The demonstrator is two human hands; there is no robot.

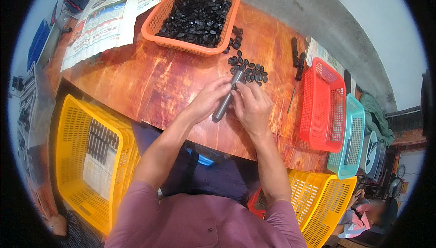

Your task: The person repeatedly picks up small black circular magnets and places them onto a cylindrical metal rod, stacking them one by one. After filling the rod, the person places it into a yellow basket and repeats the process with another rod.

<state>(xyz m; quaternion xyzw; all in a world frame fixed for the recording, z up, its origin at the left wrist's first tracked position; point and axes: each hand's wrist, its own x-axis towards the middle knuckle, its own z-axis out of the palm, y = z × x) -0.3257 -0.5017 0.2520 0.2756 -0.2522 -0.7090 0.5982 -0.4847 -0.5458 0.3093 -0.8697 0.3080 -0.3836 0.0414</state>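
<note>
A grey metal tube (223, 107) is held at a slant above the wooden table. My left hand (210, 99) is closed on its left side, thumb and fingertips against the metal. My right hand (252, 108) is closed on the tube's other side, its thumb and fingers pinching near the upper part. Something small and dark shows at the right fingertips, but I cannot make out what it is. Just beyond the tube's far end lie several small black oval parts (257, 72), loose on the tabletop.
An orange basket (152, 32) full of black parts stands at the back. Newspaper (97, 27) covers the left side. Screwdrivers (299, 64) lie near a red basket (320, 145) and a teal basket (336, 159) on the right. Yellow crates (121, 157) stand below; another person (361, 220) is at lower right.
</note>
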